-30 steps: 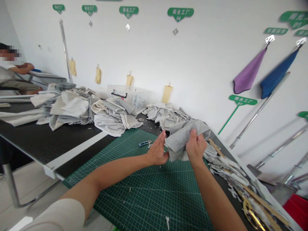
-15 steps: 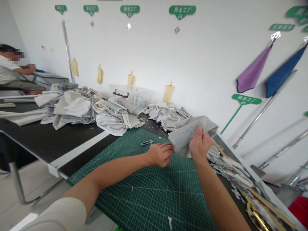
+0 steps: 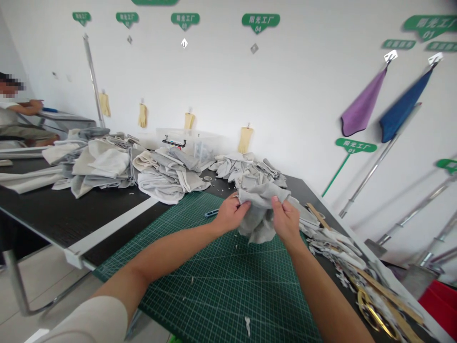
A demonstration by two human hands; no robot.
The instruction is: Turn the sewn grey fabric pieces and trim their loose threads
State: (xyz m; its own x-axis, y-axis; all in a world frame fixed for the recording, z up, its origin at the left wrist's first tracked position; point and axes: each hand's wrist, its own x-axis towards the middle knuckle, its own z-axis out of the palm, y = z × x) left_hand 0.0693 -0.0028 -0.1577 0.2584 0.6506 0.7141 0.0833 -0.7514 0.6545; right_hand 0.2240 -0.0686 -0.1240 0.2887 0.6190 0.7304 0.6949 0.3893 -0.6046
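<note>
A piece of grey cloth point(image 3: 260, 216) hangs bunched between my two hands, above the far part of the green cutting mat point(image 3: 228, 286). My left hand point(image 3: 232, 212) pinches its left upper edge, thumb on the near side. At the right edge, my right hand point(image 3: 286, 220) grips the same cloth with the thumb on top. Just left of my left hand, blue thread snips point(image 3: 211, 213) lie on the mat, their blades hidden behind the hand. Small white scraps point(image 3: 247, 326) are scattered over the mat.
Heaps of grey and white cloth point(image 3: 167, 176) cover the back of the black table point(image 3: 43, 214). To the right lie cloth strips, wooden sticks and gold-handled scissors point(image 3: 371, 312). A clear plastic box point(image 3: 210, 143) stands by the wall. A person point(image 3: 17, 114) sits far left.
My left hand has moved up and taken the cloth's edge. The cloth has gone from stretched out over the right hand to hanging bunched between both hands. The view has turned slightly.
</note>
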